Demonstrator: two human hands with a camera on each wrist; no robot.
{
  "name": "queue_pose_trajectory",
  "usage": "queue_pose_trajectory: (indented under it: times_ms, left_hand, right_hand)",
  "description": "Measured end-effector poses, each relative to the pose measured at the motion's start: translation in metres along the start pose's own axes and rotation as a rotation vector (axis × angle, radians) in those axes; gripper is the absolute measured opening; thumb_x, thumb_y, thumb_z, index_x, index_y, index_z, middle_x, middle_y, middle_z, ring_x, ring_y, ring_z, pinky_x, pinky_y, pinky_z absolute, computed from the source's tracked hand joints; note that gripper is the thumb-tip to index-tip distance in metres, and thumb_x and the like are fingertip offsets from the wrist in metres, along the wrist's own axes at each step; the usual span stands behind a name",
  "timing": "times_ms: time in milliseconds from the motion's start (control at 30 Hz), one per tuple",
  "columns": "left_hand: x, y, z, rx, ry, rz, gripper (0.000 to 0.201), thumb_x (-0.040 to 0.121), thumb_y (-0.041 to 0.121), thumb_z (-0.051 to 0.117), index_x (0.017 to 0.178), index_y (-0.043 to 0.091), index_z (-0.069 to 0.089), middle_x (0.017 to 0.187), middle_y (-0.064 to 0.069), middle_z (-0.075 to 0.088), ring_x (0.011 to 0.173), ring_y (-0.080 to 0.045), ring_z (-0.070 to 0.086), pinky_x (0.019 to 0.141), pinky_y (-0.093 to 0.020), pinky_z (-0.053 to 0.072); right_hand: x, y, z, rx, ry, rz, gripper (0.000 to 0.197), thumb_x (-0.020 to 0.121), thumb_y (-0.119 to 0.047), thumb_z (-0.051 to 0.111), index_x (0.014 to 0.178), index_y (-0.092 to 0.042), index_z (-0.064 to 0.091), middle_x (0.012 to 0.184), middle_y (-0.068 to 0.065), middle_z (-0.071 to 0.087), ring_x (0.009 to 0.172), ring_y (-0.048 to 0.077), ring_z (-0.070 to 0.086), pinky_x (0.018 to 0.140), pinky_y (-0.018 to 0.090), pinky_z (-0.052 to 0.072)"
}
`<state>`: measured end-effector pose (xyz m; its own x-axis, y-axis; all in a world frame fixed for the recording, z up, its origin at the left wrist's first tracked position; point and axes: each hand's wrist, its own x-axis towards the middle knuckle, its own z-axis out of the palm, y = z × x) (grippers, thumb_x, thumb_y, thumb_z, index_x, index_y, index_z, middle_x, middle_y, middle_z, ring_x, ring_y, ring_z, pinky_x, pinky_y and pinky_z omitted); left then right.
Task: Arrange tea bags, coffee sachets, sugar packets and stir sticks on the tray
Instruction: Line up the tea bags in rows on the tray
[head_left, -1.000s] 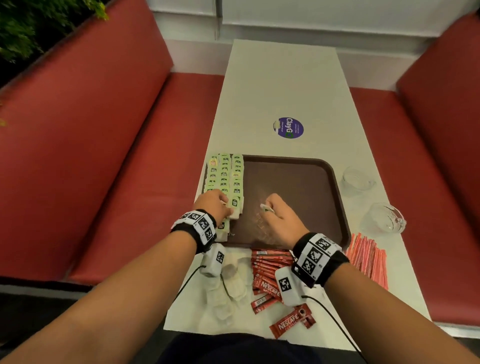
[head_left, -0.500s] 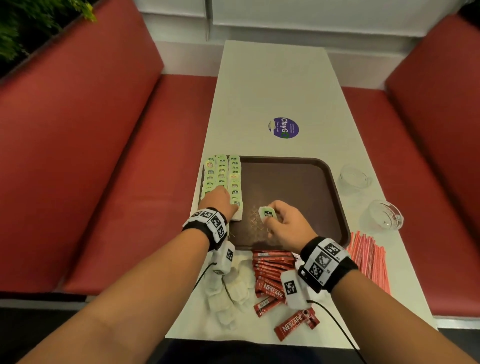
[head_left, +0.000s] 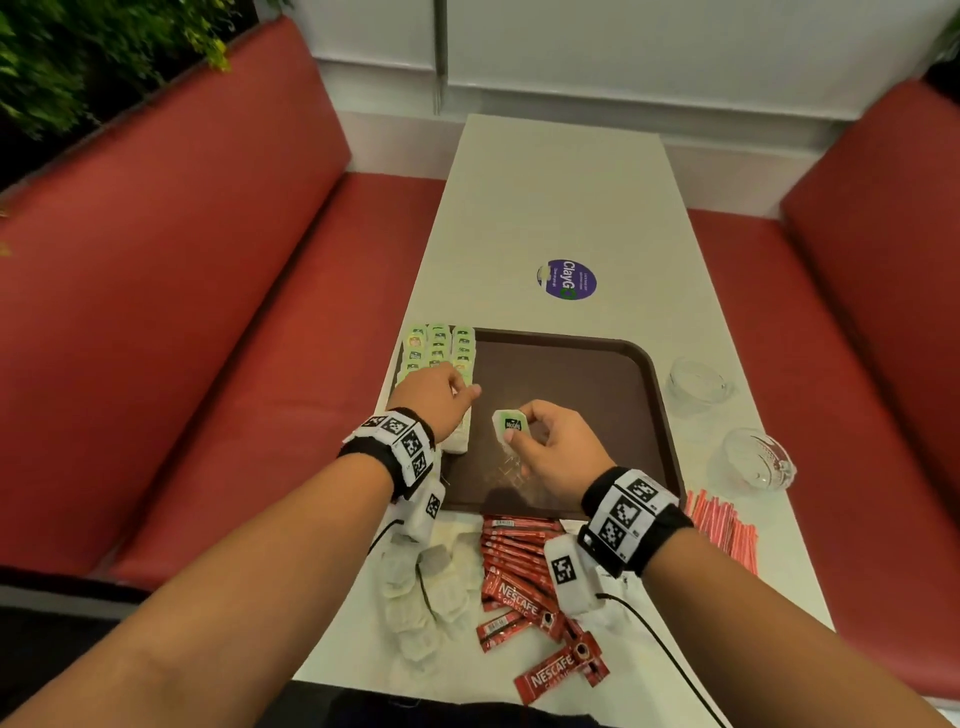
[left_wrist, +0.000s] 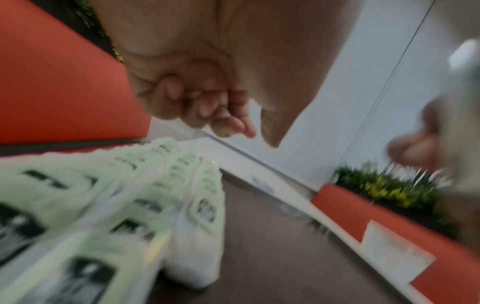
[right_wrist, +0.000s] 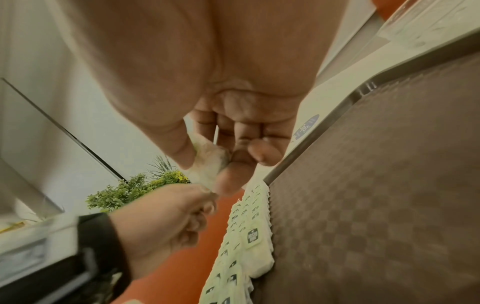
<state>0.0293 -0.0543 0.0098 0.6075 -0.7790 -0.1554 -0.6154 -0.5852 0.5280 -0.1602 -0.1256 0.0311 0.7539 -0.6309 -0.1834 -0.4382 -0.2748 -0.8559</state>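
A brown tray (head_left: 571, 374) lies mid-table. Rows of green-tagged tea bags (head_left: 439, 345) fill its left side, also seen in the wrist views (left_wrist: 103, 195) (right_wrist: 246, 236). My right hand (head_left: 550, 447) pinches one tea bag (head_left: 510, 423) between thumb and fingers (right_wrist: 226, 185), a little above the tray's near middle. My left hand (head_left: 441, 389) hovers over the near end of the rows with fingers curled (left_wrist: 207, 111) and thumb pointing right; I see nothing in it. Red Nescafe sachets (head_left: 519, 561) and loose white tea bags (head_left: 426, 597) lie on the table in front of the tray.
A bundle of thin red sticks (head_left: 724, 530) lies right of the tray's near corner. Two glass cups (head_left: 696, 382) (head_left: 756, 460) stand to the tray's right. A purple sticker (head_left: 567, 279) sits beyond the tray. Red benches flank the table.
My right hand has lifted the tea bag off the tray floor and turned its green tag up. My left hand has slid a little farther along the rows.
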Motion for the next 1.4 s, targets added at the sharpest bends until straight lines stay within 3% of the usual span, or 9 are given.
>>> queue_pose_trajectory:
  times_ms: [133, 233, 400, 567, 700, 800, 933, 1200, 1400]
  left_hand:
    - [-0.036, 0.008, -0.018, -0.351, -0.022, 0.202, 0.021, 0.094, 0.053, 0.058, 0.087, 0.034, 0.066, 0.076, 0.014, 0.063, 0.065, -0.01, 0.052, 0.064, -0.031, 0.045]
    - [-0.052, 0.005, -0.019, -0.332, -0.019, 0.286, 0.008, 0.09, 0.036, 0.069, 0.084, 0.039, 0.065, 0.075, 0.011, 0.064, 0.068, -0.017, 0.054, 0.065, -0.034, 0.048]
    - [-0.054, -0.002, -0.015, -0.323, 0.044, 0.286, 0.002, 0.092, 0.026, 0.068, 0.09, 0.026, 0.069, 0.082, 0.009, 0.068, 0.079, -0.009, 0.061, 0.075, -0.023, 0.048]
    - [-0.044, -0.019, -0.003, -0.217, 0.03, 0.116, 0.007, 0.096, 0.03, 0.063, 0.098, 0.023, 0.064, 0.084, 0.008, 0.067, 0.075, -0.01, 0.06, 0.071, -0.026, 0.048]
    - [-0.031, -0.037, 0.015, 0.009, -0.167, -0.039, 0.01, 0.094, 0.032, 0.065, 0.099, 0.023, 0.066, 0.093, 0.003, 0.067, 0.088, -0.017, 0.062, 0.078, -0.027, 0.048]
    - [-0.019, -0.042, 0.024, 0.044, -0.151, -0.08, 0.012, 0.092, 0.035, 0.067, 0.097, 0.024, 0.068, 0.094, 0.003, 0.07, 0.087, -0.017, 0.064, 0.081, -0.031, 0.054]
    - [-0.004, -0.036, 0.024, 0.074, -0.102, -0.13, 0.012, 0.09, 0.038, 0.068, 0.096, 0.027, 0.066, 0.096, 0.003, 0.07, 0.086, -0.018, 0.064, 0.077, -0.031, 0.055]
    - [0.001, -0.014, 0.036, 0.317, -0.128, -0.142, 0.048, 0.082, 0.06, 0.066, 0.105, 0.019, 0.052, 0.097, -0.001, 0.061, 0.085, -0.023, 0.061, 0.068, -0.032, 0.049]
    - [0.0, -0.012, 0.042, 0.377, -0.166, -0.17, 0.042, 0.083, 0.052, 0.067, 0.103, 0.017, 0.056, 0.082, 0.001, 0.057, 0.078, -0.023, 0.06, 0.071, -0.034, 0.054]
  right_hand:
    - [0.007, -0.005, 0.006, 0.074, -0.017, -0.03, 0.011, 0.097, -0.029, 0.063, 0.094, -0.019, 0.062, 0.076, 0.005, 0.073, 0.057, 0.019, 0.068, 0.067, 0.043, 0.06]
    - [0.011, -0.005, 0.012, 0.114, -0.034, -0.046, 0.021, 0.094, -0.042, 0.066, 0.093, -0.022, 0.063, 0.078, 0.005, 0.075, 0.064, 0.027, 0.072, 0.069, 0.046, 0.06]
    - [0.012, 0.004, 0.019, 0.048, -0.053, -0.026, 0.009, 0.093, -0.033, 0.068, 0.09, -0.027, 0.063, 0.073, 0.006, 0.073, 0.067, 0.027, 0.071, 0.065, 0.047, 0.059]
    - [0.014, 0.024, 0.013, -0.152, -0.1, -0.037, 0.023, 0.093, -0.028, 0.067, 0.112, -0.026, 0.055, 0.093, -0.008, 0.068, 0.079, 0.01, 0.064, 0.072, 0.027, 0.051]
    - [0.011, 0.037, 0.006, -0.456, -0.328, 0.056, 0.024, 0.091, -0.033, 0.07, 0.112, -0.026, 0.062, 0.097, -0.012, 0.066, 0.092, 0.009, 0.063, 0.081, 0.024, 0.048]
    - [0.005, 0.042, 0.005, -0.588, -0.462, 0.07, 0.018, 0.09, -0.032, 0.07, 0.106, -0.025, 0.071, 0.1, -0.009, 0.07, 0.094, 0.012, 0.065, 0.083, 0.026, 0.05]
    - [0.006, 0.046, 0.006, -0.672, -0.447, 0.095, 0.013, 0.089, -0.023, 0.069, 0.099, -0.027, 0.077, 0.1, -0.007, 0.074, 0.092, 0.012, 0.066, 0.087, 0.027, 0.053]
    - [0.005, 0.045, 0.007, -0.736, -0.426, 0.101, 0.025, 0.095, -0.017, 0.058, 0.107, -0.027, 0.077, 0.108, -0.003, 0.074, 0.098, 0.018, 0.068, 0.092, 0.03, 0.054]
    - [-0.001, 0.044, 0.005, -0.727, -0.438, 0.064, 0.021, 0.094, -0.024, 0.059, 0.106, -0.025, 0.077, 0.103, -0.004, 0.075, 0.094, 0.018, 0.069, 0.088, 0.031, 0.056]
